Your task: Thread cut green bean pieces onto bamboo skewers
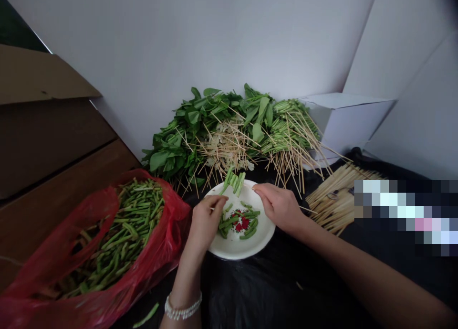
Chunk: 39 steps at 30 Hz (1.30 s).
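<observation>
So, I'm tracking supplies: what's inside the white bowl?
Cut green pieces lie in the white bowl, partly over its red print; what the left hand covers can't be seen.

I can read no words, brands or numbers anywhere in front of me. The bowl (266, 233) at my hands carries a red printed pattern (245, 222) with small dark marks around it, partly covered by cut green stalks (250, 229); I make out no letters in it. The cardboard box (46, 78) to my left shows one dark spot, too small to tell. At far right, a blocky blur (400, 214) hides what stands there.
</observation>
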{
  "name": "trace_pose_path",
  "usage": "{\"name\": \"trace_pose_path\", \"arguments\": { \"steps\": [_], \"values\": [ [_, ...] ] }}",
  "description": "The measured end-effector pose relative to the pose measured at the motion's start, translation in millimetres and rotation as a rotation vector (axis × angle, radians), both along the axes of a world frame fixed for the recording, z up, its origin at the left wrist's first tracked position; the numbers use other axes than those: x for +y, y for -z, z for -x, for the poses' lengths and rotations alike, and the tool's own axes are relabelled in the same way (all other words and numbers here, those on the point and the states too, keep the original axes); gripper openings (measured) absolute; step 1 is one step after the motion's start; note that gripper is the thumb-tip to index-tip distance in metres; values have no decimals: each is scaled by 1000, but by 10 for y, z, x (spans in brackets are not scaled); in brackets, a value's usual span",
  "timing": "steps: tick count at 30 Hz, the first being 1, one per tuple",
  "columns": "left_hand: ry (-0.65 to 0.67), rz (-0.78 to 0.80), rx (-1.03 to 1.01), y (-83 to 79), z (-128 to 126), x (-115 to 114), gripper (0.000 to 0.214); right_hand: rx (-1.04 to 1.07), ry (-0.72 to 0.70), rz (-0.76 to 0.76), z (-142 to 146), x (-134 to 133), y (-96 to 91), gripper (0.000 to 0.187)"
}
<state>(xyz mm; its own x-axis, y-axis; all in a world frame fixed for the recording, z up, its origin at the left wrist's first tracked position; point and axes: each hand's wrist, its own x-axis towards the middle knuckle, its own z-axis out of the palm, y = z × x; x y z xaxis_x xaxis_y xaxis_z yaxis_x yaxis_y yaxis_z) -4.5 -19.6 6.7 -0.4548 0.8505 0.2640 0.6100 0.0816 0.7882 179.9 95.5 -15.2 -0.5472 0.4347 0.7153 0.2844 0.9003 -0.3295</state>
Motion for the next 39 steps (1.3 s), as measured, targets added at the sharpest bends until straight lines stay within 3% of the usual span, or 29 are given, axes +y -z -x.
{"name": "trace_pose_path", "arguments": {
  "steps": [2,5,9,11,17,21,24,29,39],
  "values": [
    [37,135,300,-14,-25,-25,17,-10,9,-3,0,12,5,23],
    [32,324,551,-36,-57,-54,14,-42,13,-34,7,-1,22,23],
    [31,500,647,-42,-78,-60,17,-65,2,-45,10,-25,32,24],
    [21,513,625,-31,-82,-57,17,-59,4,-42,8,-27,27,24],
    [39,79,180,16,-40,-30,12,-11,-12,-15,-1,-18,-11,24],
    [-103,-178,-182,10,33,0,17,0,-7,-20,-5,-21,-17,25],
    [-159,-248,-489,-7,73,10,33,-10,-16,-44,0,-31,4,24],
    [-45,-346,-974,-79,43,11,34,-88,-60,-115,12,-51,38,27],
    [-38,-346,-1047,-120,-1,8,33,-139,-43,-132,7,-67,23,30]
  ]
}}
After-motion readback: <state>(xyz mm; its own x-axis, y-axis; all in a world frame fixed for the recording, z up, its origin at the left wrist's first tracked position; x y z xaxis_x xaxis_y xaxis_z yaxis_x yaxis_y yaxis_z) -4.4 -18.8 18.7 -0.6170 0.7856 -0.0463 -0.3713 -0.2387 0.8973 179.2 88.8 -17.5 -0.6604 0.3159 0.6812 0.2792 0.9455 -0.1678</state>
